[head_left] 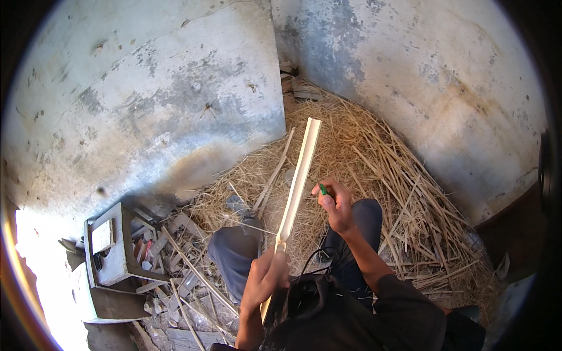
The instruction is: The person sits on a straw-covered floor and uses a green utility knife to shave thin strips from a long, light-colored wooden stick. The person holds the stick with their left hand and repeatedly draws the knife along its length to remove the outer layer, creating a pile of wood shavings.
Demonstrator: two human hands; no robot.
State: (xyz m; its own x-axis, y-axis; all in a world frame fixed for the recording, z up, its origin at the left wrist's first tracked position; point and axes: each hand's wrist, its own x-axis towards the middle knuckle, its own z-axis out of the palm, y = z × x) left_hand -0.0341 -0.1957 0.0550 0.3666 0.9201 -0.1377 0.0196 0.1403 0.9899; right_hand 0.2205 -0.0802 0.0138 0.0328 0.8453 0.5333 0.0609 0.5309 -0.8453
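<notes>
My left hand [267, 273] is wrapped around the lower part of a long split bamboo piece [300, 178]. This pale strip has a hollow channel along its face and a cross-wall just above my fingers. It stands slanted between my knees, its far end up and slightly right. To its right, apart from it, my right hand [338, 205] is raised with the fingers closed on a small green object [323, 189]. Only a short part of that object shows, so I cannot tell its kind. The bamboo's lower end partly disappears behind my left hand and my dark clothing.
Straw-like shavings and loose strips [404, 205] cover the floor ahead and right, up against the weathered wall [433, 76]. On the left stands a worn wooden stool-like frame [120, 245] with odds and ends inside. Long sticks [199, 272] and scraps lie beside it.
</notes>
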